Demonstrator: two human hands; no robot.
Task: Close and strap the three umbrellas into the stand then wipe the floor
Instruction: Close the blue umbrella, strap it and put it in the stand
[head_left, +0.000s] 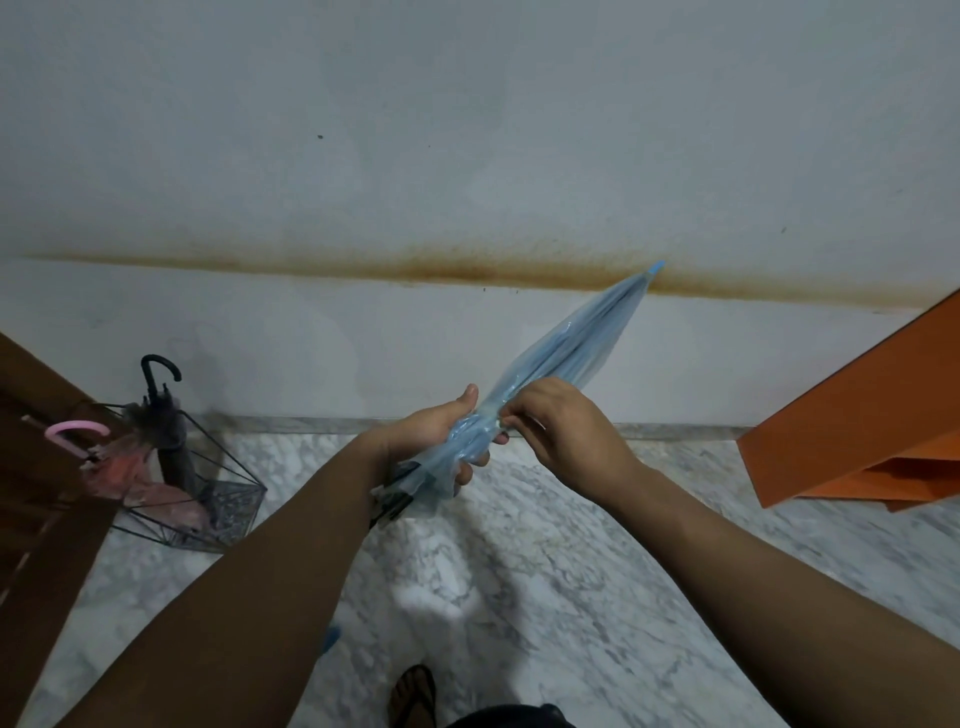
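Note:
A folded, see-through light blue umbrella (566, 348) points up and to the right, its tip near the wall stain. My left hand (441, 431) grips its gathered canopy near the lower end. My right hand (561, 426) pinches something small at the canopy beside the left hand; what it is I cannot tell. At the left, a black wire stand (228, 457) sits on the floor against the wall. It holds a dark umbrella with a black hooked handle (158, 374) and a pink umbrella with a pink handle (78, 431).
The floor is grey-white marble (597, 597). A dark wooden door or panel (31, 493) stands at the left, next to the stand. An orange cabinet (872, 415) juts in from the right. My sandalled foot (413, 696) shows at the bottom.

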